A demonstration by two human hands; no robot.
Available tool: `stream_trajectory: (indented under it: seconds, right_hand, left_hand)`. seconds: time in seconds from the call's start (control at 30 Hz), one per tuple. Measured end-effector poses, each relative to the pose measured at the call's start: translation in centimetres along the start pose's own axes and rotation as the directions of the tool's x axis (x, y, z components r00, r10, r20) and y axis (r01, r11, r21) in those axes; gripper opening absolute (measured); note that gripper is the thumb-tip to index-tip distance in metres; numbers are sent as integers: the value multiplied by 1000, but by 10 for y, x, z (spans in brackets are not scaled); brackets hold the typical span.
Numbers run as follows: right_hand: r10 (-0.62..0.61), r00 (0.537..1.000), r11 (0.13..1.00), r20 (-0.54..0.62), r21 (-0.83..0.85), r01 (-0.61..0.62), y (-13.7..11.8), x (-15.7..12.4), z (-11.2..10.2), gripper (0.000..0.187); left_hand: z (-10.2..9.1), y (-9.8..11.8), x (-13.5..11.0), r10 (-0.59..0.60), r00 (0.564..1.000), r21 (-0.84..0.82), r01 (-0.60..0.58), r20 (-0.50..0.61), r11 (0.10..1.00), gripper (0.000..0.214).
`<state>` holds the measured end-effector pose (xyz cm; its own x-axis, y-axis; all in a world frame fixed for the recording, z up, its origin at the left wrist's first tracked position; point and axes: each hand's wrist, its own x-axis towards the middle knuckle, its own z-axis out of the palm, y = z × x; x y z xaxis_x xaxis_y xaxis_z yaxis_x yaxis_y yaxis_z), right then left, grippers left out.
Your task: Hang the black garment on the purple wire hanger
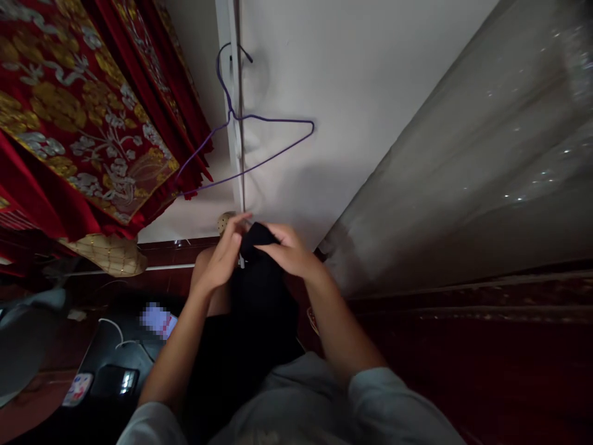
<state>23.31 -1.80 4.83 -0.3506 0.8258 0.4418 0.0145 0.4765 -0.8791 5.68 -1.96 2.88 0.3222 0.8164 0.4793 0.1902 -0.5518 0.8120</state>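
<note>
A piece of black cloth (259,238) is bunched up above my lap, its lower part merging with the dark fabric over my legs. My right hand (291,250) pinches it between thumb and fingers from the right. On the cloth's left side, my left hand (226,254) has its fingers stretched forward and its thumb apart, close against the black edge; whether it touches is hard to tell. Beyond both hands, a purple wire hanger (278,120) hangs with no garment on it from a white rack pole (236,80).
Red garments with gold and silver embroidery (92,123) hang at left. A sheer, sparkly pale fabric (445,185) covers the right side. At lower left, a black surface (95,352) carries a lit phone (157,318), a white cable and a dark shiny item (113,380).
</note>
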Motion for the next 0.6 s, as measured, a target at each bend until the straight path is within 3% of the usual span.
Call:
stream_trajectory:
  seconds: [0.1, 0.2, 0.27, 0.33, 0.43, 0.5, 0.6]
  right_hand:
    - [-150, 989, 976, 19, -156, 151, -19, 37, -32, 12]
    - [-241, 965, 937, -100, -283, 205, -9, 80, -54, 14]
    - [-216, 939, 948, -266, -287, 137, 15, 104, -61, 13]
    - [-77, 918, 976, -389, -215, -9, 43, 120, -63, 11]
    - [153, 895, 972, -419, -97, -212, 75, 125, -62, 22]
    - [182, 878, 964, -444, -94, -248, 82, 120, -66, 28]
    - [125, 848, 942, -515, -208, -265, 75, 110, -80, 41]
  left_hand:
    - [-20, -18, -11, -147, 945, 224, 82, 292, 971, 60]
    - [-42, -29, -17, -231, 872, 471, 0, 432, 882, 39]
    - [-61, -32, -17, -278, 864, 548, 4, 419, 837, 28]
    - [-82, -33, -15, -332, 880, 636, 45, 341, 770, 25]
    - [-113, -33, -11, -356, 910, 769, 69, 213, 636, 25]
    - [-130, -33, -6, -332, 929, 797, 76, 161, 599, 25]
    - [-150, -29, 10, -274, 955, 789, 85, 109, 609, 23]
